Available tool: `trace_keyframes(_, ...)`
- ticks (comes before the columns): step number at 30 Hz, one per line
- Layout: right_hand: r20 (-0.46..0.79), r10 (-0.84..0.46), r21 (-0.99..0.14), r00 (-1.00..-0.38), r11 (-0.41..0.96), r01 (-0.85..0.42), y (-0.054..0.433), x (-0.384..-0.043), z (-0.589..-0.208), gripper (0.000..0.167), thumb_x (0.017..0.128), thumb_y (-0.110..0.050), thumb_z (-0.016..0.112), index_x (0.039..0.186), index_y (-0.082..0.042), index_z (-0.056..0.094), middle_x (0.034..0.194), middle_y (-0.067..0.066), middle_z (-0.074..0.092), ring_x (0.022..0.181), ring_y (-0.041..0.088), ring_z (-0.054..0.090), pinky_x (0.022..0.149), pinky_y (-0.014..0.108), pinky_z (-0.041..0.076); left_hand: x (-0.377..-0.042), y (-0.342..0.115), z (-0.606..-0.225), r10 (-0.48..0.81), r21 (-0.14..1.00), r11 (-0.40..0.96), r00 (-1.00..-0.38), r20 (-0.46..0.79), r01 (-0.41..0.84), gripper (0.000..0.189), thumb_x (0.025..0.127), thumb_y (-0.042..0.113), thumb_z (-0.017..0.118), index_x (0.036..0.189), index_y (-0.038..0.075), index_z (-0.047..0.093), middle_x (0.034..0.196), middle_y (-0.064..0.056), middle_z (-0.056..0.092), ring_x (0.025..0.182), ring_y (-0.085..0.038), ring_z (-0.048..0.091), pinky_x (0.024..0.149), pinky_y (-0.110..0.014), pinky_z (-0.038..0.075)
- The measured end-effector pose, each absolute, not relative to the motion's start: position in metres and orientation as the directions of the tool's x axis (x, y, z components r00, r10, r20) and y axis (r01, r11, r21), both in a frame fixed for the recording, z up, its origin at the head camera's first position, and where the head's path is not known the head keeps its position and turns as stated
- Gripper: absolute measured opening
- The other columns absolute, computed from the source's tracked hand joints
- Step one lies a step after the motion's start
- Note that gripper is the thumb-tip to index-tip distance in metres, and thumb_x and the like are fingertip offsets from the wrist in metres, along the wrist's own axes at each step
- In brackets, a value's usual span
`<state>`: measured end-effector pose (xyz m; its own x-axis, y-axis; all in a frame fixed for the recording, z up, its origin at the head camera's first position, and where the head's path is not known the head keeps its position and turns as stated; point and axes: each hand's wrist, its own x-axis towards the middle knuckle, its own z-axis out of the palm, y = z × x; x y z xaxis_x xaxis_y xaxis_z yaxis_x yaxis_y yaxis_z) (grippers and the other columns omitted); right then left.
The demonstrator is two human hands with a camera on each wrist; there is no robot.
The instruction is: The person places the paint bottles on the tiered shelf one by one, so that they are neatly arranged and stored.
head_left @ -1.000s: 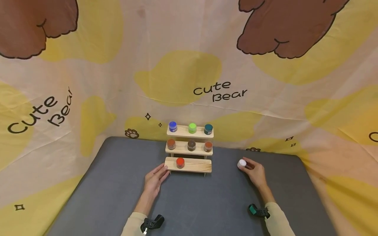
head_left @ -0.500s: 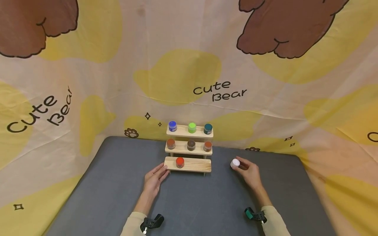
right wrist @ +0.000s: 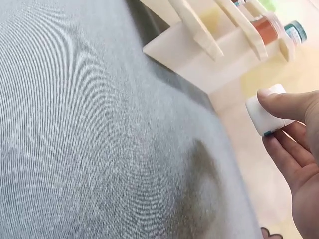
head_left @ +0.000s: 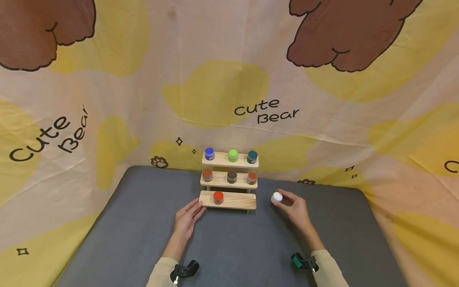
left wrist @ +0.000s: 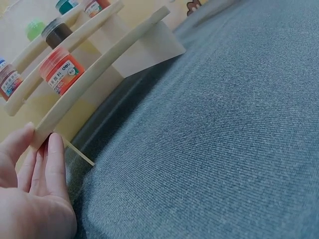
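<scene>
A three-tier wooden stand (head_left: 238, 202) rises at the back of the table. My left hand (head_left: 185, 220) pinches the left end of its lowest shelf, thumb on top and fingers beneath, as the left wrist view shows. On that shelf sits a red paint jar (head_left: 218, 197), left of the middle. To the right of the stand, my right hand (head_left: 295, 209) holds a white paint jar (head_left: 277, 197) between thumb and fingers. In the right wrist view the white jar (right wrist: 264, 115) is off the table, apart from the stand.
Two brownish-orange jars, one at the left (head_left: 207, 175), flank a dark brown jar (head_left: 232, 176) on the middle shelf. Blue (head_left: 209, 153), light green (head_left: 233, 155) and teal (head_left: 252, 157) jars line the top shelf. A printed cloth (head_left: 201, 95) hangs behind the grey table (head_left: 236, 247).
My right hand has carried the white jar leftward, closer to the stand. My left hand has kept its grip on the lowest shelf.
</scene>
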<state>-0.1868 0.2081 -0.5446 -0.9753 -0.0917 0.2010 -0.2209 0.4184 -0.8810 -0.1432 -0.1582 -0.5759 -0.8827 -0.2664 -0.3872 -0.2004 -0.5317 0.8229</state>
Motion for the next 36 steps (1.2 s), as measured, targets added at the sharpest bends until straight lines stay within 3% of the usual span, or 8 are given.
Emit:
trace_keyframes(14,0.23,-0.121,-0.893,-0.966,0.368,-0.258,0.182,-0.185,-0.538,0.047,0.078,-0.002,0.081,0.122,0.004,0.066,0.122,0.019,0.066,0.11,0.033,0.064,0.093,0.031,0.058,-0.144,-0.158,-0.578,-0.257,0.826,-0.524,-0.886,-0.385,-0.207,0.052,0.088,-0.001,0.071,0.134,-0.014,0.05,0.118,-0.017,0.064,0.093,-0.014,0.069,0.091,-0.032,0.059)
trace_keyframes(23,0.249,-0.151,-0.912,-0.957,0.296,-0.284,0.159,-0.18,-0.532,0.045,0.079,-0.004,0.081,0.121,0.002,0.067,0.12,0.02,0.066,0.108,0.036,0.064,0.093,0.044,0.057,-0.144,-0.158,-0.578,-0.265,0.829,-0.521,-0.885,-0.383,-0.203,0.05,0.088,-0.002,0.07,0.133,-0.014,0.051,0.123,-0.021,0.061,0.092,-0.015,0.07,0.09,-0.033,0.059)
trace_keyframes(31,0.242,-0.175,-0.911,-0.954,0.298,-0.285,0.14,-0.181,-0.535,0.044,0.078,-0.005,0.082,0.12,-0.001,0.069,0.119,0.016,0.067,0.108,0.032,0.065,0.093,0.036,0.058,-0.145,-0.158,-0.579,-0.26,0.819,-0.538,-0.885,-0.386,-0.2,0.05,0.089,-0.003,0.069,0.133,-0.014,0.05,0.117,-0.017,0.064,0.091,-0.015,0.07,0.09,-0.033,0.059)
trace_keyframes(36,0.239,-0.225,-0.92,-0.945,0.26,-0.295,0.127,-0.182,-0.536,0.044,0.078,-0.002,0.081,0.121,0.0,0.068,0.12,0.017,0.066,0.109,0.033,0.064,0.092,0.04,0.058,-0.145,-0.159,-0.579,-0.262,0.823,-0.531,-0.885,-0.384,-0.2,0.051,0.088,-0.001,0.07,0.134,-0.014,0.05,0.118,-0.018,0.064,0.091,-0.014,0.07,0.091,-0.032,0.059)
